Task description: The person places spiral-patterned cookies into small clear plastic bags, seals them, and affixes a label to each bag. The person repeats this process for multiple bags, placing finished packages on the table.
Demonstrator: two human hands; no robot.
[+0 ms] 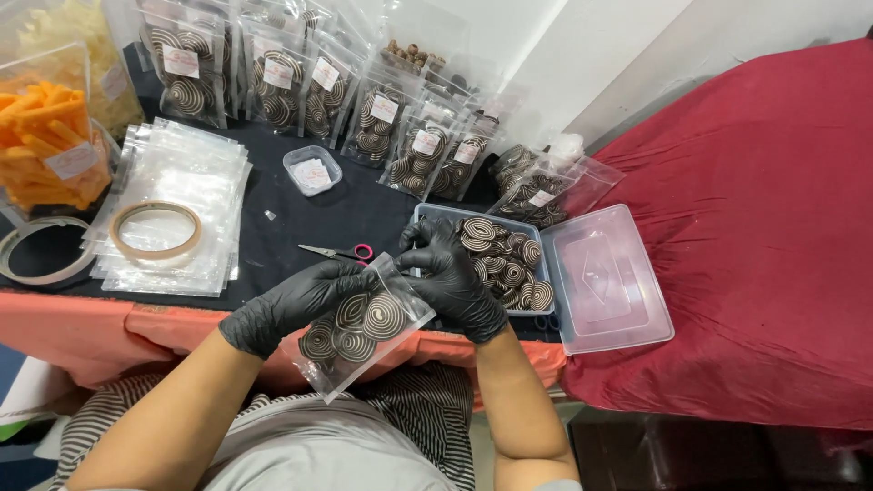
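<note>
Both hands wear black gloves. The left hand [289,305] holds a small clear bag [361,329] from the side, with its fingers curled round the bag's upper left edge. The right hand [452,277] pinches the bag's top corner with bent fingers. The bag is just past the near edge of the table, over the person's lap. It has brown and cream swirl cookies [356,325] inside. The bag's long side runs slantwise, from low on the left to high on the right, and its open end points up toward the right hand.

Just behind the right hand sits a clear plastic box [427,216] full of the same swirl cookies. Its clear lid [607,282] lies beside it on the right. Small scissors with a pink handle [341,252] lie near the left hand.

Along the far edge stand rows of filled cookie bags [273,77], each with a small white label with red on it. At the far left corner is a bag of orange sticks [45,145]. A pile of empty clear bags [168,214] lies on the left, with a roll of tape [155,229] on top. A small round tub [312,170] sits in the middle.

The table has a black cloth [300,223] over an orange one. A dark red cloth [755,227] covers the right side.
</note>
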